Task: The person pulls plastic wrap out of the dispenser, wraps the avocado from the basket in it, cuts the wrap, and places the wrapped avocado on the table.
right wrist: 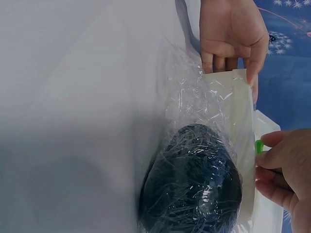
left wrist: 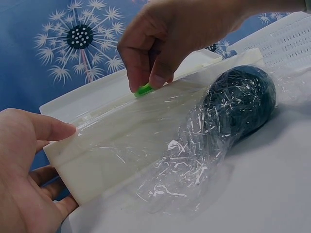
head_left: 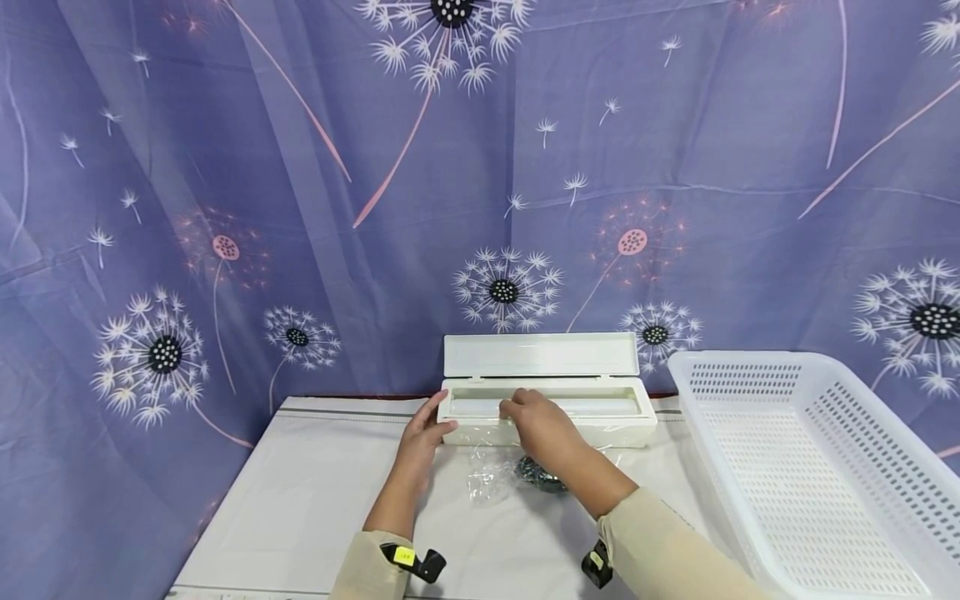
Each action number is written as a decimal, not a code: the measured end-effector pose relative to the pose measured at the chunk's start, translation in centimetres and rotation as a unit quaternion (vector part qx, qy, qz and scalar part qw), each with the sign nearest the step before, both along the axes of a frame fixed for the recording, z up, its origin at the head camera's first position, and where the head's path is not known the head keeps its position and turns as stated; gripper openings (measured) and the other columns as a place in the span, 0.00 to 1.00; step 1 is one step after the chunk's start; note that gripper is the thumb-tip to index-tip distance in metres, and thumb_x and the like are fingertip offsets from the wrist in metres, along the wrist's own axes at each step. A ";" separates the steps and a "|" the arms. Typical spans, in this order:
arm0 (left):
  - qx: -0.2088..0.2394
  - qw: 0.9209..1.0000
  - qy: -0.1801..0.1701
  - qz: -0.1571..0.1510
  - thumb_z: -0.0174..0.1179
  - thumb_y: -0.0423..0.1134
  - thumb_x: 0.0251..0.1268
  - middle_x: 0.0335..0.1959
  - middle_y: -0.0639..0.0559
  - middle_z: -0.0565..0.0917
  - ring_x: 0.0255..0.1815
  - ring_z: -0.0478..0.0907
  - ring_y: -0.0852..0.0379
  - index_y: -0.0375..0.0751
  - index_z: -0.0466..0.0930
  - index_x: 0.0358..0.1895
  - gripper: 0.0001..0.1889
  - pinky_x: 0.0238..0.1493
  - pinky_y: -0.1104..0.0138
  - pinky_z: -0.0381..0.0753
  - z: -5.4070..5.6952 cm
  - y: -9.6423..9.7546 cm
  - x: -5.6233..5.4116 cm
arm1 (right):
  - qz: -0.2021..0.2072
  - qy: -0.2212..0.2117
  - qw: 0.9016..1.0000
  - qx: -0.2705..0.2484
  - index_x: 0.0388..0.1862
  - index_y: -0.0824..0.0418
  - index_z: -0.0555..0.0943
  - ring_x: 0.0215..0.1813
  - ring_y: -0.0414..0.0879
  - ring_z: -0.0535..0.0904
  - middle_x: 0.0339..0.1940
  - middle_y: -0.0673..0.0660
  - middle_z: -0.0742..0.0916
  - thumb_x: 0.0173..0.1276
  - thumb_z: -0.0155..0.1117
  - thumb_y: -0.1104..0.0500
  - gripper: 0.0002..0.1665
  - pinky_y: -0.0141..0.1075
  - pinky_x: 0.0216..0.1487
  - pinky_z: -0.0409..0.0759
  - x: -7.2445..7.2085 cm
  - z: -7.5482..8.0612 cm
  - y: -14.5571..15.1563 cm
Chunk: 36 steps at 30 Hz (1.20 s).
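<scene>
From the left, a violet-blue cloth curtain with a dandelion print (head_left: pixel 405 275) hangs behind a table spread with white cloth (head_left: pixel 322 483). The person's left hand (head_left: pixel 418 442), below a beige sleeve (head_left: pixel 371 567), grips the left end of a long, rectangular, off-white plastic box (head_left: pixel 615 437), its thumb at the top edge and its other fingers at the end wall. The box sits near the back of the table, its flat white lid (head_left: pixel 540 356) raised behind it and a pale roll (head_left: pixel 585 407) lying lengthwise inside. Crinkled, clear plastic film (head_left: pixel 487 475) spreads down over the box's front and around a dark, glossy, rounded object (left wrist: pixel 243 99), which rests on the table just before the box. The right hand (head_left: pixel 543 423) reaches over that object from the right, thumb and fingertips pinched on 1 small, bright green plastic piece (left wrist: pixel 143 90) at the box's front upper edge. Farthest right stands 1 large, white, perforated plastic basket (head_left: pixel 832 492), apart from both hands.
</scene>
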<state>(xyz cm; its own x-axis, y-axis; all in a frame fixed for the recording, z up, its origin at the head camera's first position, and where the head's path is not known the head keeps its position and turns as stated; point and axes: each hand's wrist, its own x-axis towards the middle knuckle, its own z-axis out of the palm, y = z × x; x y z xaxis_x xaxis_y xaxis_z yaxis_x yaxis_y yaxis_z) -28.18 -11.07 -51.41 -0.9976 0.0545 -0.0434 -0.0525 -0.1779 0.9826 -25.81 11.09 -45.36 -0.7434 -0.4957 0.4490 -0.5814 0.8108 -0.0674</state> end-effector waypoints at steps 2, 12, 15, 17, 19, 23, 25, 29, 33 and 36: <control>0.002 1.000 0.000 -0.001 0.59 0.28 0.66 0.82 0.42 0.57 0.83 0.52 0.47 0.43 0.66 0.76 0.33 0.79 0.50 0.57 0.0 0.0 -0.1 | -0.002 -0.002 1.000 0.001 0.41 0.57 0.84 0.40 0.48 0.81 0.37 0.53 0.84 0.51 0.65 0.79 0.23 0.39 0.39 0.83 0.0 0.0 0.0; -0.001 1.000 0.001 -0.005 0.59 0.28 0.67 0.82 0.42 0.56 0.84 0.49 0.46 0.43 0.65 0.76 0.33 0.81 0.50 0.54 0.0 -0.1 0.0 | -0.001 -0.013 1.000 0.002 0.41 0.58 0.84 0.40 0.48 0.81 0.37 0.54 0.84 0.52 0.65 0.79 0.22 0.39 0.38 0.82 -0.1 0.0 0.2; -0.005 1.000 0.002 -0.005 0.59 0.28 0.67 0.82 0.42 0.56 0.84 0.49 0.46 0.43 0.65 0.76 0.33 0.81 0.49 0.54 0.0 -0.1 0.1 | 0.000 -0.010 1.000 0.004 0.41 0.58 0.84 0.40 0.48 0.81 0.37 0.54 0.84 0.52 0.65 0.79 0.22 0.39 0.38 0.82 -0.1 -0.1 0.3; -0.006 1.000 0.001 -0.003 0.59 0.28 0.67 0.82 0.43 0.57 0.83 0.51 0.46 0.44 0.66 0.76 0.33 0.79 0.51 0.58 0.0 -0.1 0.1 | -0.001 -0.009 1.000 0.005 0.41 0.58 0.84 0.40 0.49 0.81 0.37 0.54 0.84 0.53 0.64 0.79 0.21 0.39 0.38 0.82 -0.1 -0.1 0.4; -0.012 1.000 -0.001 0.000 0.59 0.28 0.67 0.81 0.43 0.60 0.82 0.56 0.46 0.45 0.66 0.76 0.33 0.74 0.58 0.65 0.1 0.0 0.1 | -0.003 -0.012 1.000 0.006 0.41 0.58 0.84 0.40 0.49 0.81 0.37 0.54 0.84 0.55 0.64 0.79 0.20 0.40 0.38 0.82 0.0 -0.1 0.4; -0.019 1.000 -0.004 0.005 0.59 0.29 0.67 0.79 0.44 0.64 0.78 0.62 0.48 0.46 0.67 0.75 0.33 0.59 0.70 0.73 0.2 0.0 0.1 | -0.005 -0.011 1.000 0.003 0.41 0.58 0.84 0.40 0.48 0.81 0.37 0.54 0.84 0.57 0.64 0.78 0.19 0.39 0.38 0.82 -0.1 -0.1 0.5; -0.020 1.000 -0.003 0.005 0.59 0.29 0.67 0.79 0.43 0.64 0.77 0.63 0.48 0.46 0.67 0.75 0.33 0.57 0.72 0.73 0.2 0.0 0.1 | -0.003 -0.008 1.000 0.000 0.41 0.58 0.84 0.40 0.48 0.81 0.37 0.54 0.84 0.57 0.63 0.78 0.20 0.39 0.38 0.82 -0.1 -0.1 0.5; -0.019 1.000 0.000 0.005 0.59 0.30 0.67 0.78 0.41 0.65 0.75 0.65 0.49 0.45 0.66 0.76 0.33 0.56 0.72 0.74 0.2 0.0 0.2 | 0.001 -0.005 1.000 -0.001 0.40 0.58 0.84 0.40 0.50 0.81 0.37 0.55 0.84 0.56 0.62 0.79 0.20 0.41 0.39 0.83 0.0 -0.1 0.6; -0.012 1.000 -0.001 0.004 0.59 0.29 0.67 0.78 0.41 0.65 0.74 0.67 0.50 0.44 0.66 0.76 0.33 0.56 0.71 0.74 0.2 0.0 0.2 | 0.001 0.001 1.000 0.002 0.40 0.58 0.84 0.41 0.50 0.82 0.37 0.55 0.84 0.55 0.62 0.80 0.20 0.41 0.40 0.83 0.0 -0.2 0.7; -0.014 1.000 0.003 0.002 0.59 0.28 0.67 0.78 0.40 0.65 0.74 0.66 0.49 0.43 0.66 0.76 0.33 0.56 0.71 0.74 0.2 0.0 0.2 | -0.001 -0.003 1.000 0.003 0.41 0.58 0.84 0.41 0.50 0.81 0.37 0.54 0.84 0.55 0.62 0.80 0.21 0.41 0.40 0.83 0.0 -0.1 0.8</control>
<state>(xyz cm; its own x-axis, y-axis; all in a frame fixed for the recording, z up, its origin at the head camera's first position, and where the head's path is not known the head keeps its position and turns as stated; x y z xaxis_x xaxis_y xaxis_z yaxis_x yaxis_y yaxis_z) -27.93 -11.09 -51.19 -0.9980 0.0492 -0.0397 -0.0468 -0.1510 0.9874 -25.82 11.88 -45.45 -0.7464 -0.4977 0.4419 -0.5799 0.8121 -0.0648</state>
